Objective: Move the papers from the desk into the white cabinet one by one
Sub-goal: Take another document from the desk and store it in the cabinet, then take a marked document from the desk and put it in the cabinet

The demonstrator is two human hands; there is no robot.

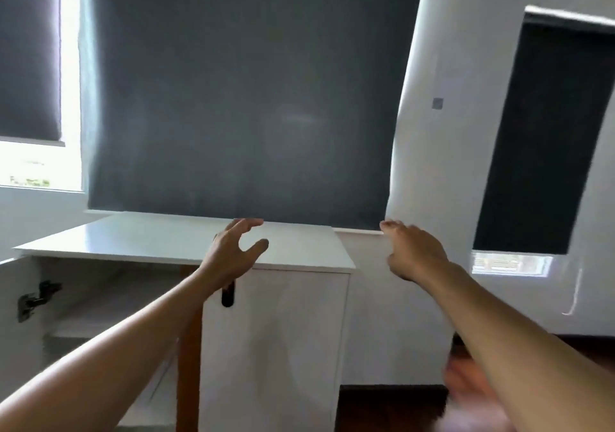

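The white cabinet [186, 248] stands open on its left side, shelves showing. The left hand [229, 255] hovers just before its top, fingers spread, empty. The right hand [416, 252] hangs alongside, relaxed, empty. No papers or table appear.

Your two arms come in from the bottom corners, both bare all the way up — no sleeve or cuff shows anywhere along them. Your left hand [233, 252] wears no glove, ring or watch, and the wrist behind it is just as plain. Your right hand [416, 252] is likewise uncovered (its fingertips are somewhat blurred), with nothing strapped round the wrist — no band, no bracelet.
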